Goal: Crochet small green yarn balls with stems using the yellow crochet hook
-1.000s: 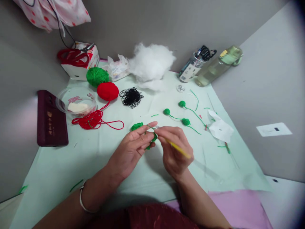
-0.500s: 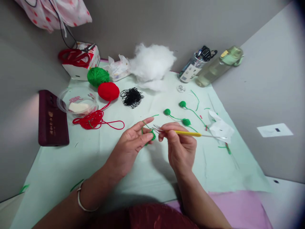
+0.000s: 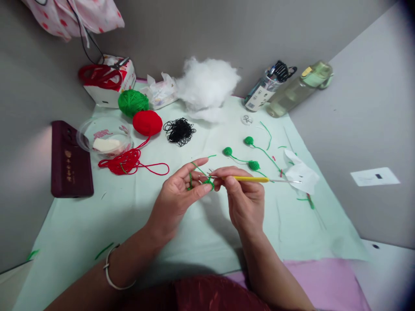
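Between thumb and fingers, my left hand [image 3: 178, 196] pinches a small green crochet piece [image 3: 209, 183], with green yarn looped over the raised index finger. My right hand [image 3: 246, 198] is closed on a crochet hook [image 3: 251, 179] with a yellow grip and metal ends. The hook's left tip lies at the top of the green piece, among the yarn; whether it passes through a stitch is too small to tell. To the right of the hands lie several small green crocheted balls [image 3: 228, 151] with yarn tails.
Behind are a red yarn ball [image 3: 147, 123], a green yarn ball [image 3: 132, 103], black yarn [image 3: 179, 131] and white stuffing [image 3: 209, 86]. A plastic tub [image 3: 119, 149] and a phone [image 3: 71, 160] are left. A pen holder [image 3: 259, 97], bottle [image 3: 292, 95] and white paper [image 3: 303, 172] are right.
The hook has shifted left, its tip moving into the yarn at the green piece. The green piece has turned slightly, and my left index finger still holds the yarn up.
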`<act>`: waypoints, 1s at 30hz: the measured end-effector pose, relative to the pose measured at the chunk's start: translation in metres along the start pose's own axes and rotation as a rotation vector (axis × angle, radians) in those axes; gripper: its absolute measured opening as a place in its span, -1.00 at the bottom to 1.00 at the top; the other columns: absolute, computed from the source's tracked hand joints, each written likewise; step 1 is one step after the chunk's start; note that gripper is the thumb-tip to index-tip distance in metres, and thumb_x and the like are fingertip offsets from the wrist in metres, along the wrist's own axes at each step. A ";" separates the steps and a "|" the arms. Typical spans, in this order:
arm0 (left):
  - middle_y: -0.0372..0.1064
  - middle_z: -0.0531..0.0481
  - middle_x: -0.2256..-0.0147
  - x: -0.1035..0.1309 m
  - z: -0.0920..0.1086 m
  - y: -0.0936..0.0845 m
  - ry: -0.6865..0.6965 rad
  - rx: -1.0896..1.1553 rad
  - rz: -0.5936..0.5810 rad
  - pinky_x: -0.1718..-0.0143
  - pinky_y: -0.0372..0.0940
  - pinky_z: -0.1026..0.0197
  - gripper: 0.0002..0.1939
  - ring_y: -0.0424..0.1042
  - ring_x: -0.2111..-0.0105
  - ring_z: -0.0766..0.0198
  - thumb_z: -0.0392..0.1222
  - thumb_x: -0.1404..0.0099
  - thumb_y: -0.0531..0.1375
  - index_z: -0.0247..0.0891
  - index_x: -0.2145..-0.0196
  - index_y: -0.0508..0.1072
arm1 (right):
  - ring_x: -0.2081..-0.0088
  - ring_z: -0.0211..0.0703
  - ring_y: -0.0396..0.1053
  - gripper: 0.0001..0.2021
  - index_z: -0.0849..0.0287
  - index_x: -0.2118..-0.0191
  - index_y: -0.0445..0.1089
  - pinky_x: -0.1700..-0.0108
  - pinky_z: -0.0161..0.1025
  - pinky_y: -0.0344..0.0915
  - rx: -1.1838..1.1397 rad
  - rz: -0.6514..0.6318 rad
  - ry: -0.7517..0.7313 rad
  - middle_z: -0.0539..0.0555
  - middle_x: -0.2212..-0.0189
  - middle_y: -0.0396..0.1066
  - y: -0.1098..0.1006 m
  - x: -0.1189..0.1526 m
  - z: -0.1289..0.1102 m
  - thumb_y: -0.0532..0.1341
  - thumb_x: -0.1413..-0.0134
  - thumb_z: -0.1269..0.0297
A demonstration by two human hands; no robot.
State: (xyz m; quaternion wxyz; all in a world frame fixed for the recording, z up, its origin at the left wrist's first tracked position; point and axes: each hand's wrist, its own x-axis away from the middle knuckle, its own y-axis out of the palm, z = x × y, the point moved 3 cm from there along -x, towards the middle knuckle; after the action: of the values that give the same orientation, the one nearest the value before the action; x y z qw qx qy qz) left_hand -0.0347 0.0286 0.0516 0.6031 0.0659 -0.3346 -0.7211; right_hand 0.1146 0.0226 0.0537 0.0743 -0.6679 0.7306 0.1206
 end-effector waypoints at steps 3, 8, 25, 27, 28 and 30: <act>0.51 0.09 0.30 0.000 -0.001 -0.001 -0.001 0.019 0.029 0.07 0.36 0.23 -0.49 0.49 0.24 0.31 -0.22 -0.23 0.48 -0.15 -0.13 0.58 | 0.26 -0.10 0.52 -0.82 -0.08 0.10 0.66 0.27 -0.12 0.47 0.186 -0.026 -0.123 0.06 0.22 0.63 0.003 0.004 -0.008 0.27 -0.39 0.28; 0.44 0.09 0.36 -0.003 -0.004 -0.003 -0.151 0.140 -0.029 0.24 0.27 0.31 -0.52 0.33 0.39 0.42 -0.20 -0.25 0.47 -0.21 -0.12 0.62 | 0.19 -0.05 0.55 -0.75 -0.09 0.08 0.67 0.17 -0.05 0.51 0.432 0.000 -0.300 0.09 0.19 0.61 0.002 0.009 -0.018 0.27 -0.35 0.40; 0.47 0.07 0.24 -0.001 -0.002 -0.008 0.038 -0.084 0.055 0.04 0.34 0.26 -0.48 0.45 0.18 0.29 -0.20 -0.26 0.45 -0.12 -0.17 0.55 | 0.23 -0.15 0.51 -0.90 0.02 0.27 0.65 0.15 -0.18 0.46 0.133 -0.082 0.048 0.02 0.29 0.59 0.002 -0.006 -0.006 0.49 -0.12 0.37; 0.48 0.05 0.22 -0.001 0.000 -0.011 0.062 -0.131 0.043 0.04 0.35 0.23 -0.53 0.46 0.19 0.26 -0.16 -0.29 0.44 -0.13 -0.14 0.56 | 0.31 -0.19 0.51 -0.94 0.04 0.27 0.64 0.24 -0.20 0.45 0.052 -0.075 0.126 0.00 0.32 0.58 -0.001 -0.007 0.001 0.48 -0.14 0.33; 0.49 0.03 0.22 -0.002 0.002 -0.012 0.079 -0.168 0.024 0.04 0.35 0.21 -0.58 0.47 0.19 0.25 -0.12 -0.31 0.42 -0.14 -0.11 0.58 | 0.35 -0.20 0.50 -0.94 0.04 0.27 0.63 0.27 -0.22 0.44 0.004 -0.061 0.157 -0.02 0.33 0.57 -0.003 -0.007 0.004 0.48 -0.14 0.32; 0.52 0.00 0.25 -0.003 0.003 -0.013 0.102 -0.278 -0.047 0.08 0.34 0.20 -0.71 0.48 0.21 0.22 -0.07 -0.35 0.39 -0.19 0.01 0.62 | 0.36 -0.22 0.49 -0.94 0.04 0.25 0.63 0.28 -0.23 0.42 -0.053 -0.036 0.190 -0.03 0.34 0.57 -0.005 -0.008 0.009 0.47 -0.15 0.30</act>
State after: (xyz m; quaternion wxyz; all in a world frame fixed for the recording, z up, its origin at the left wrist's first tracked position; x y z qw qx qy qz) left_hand -0.0460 0.0336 0.0461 0.6056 0.0261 -0.1989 -0.7700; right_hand 0.1197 0.0320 0.0467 -0.0111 -0.6910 0.7189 0.0748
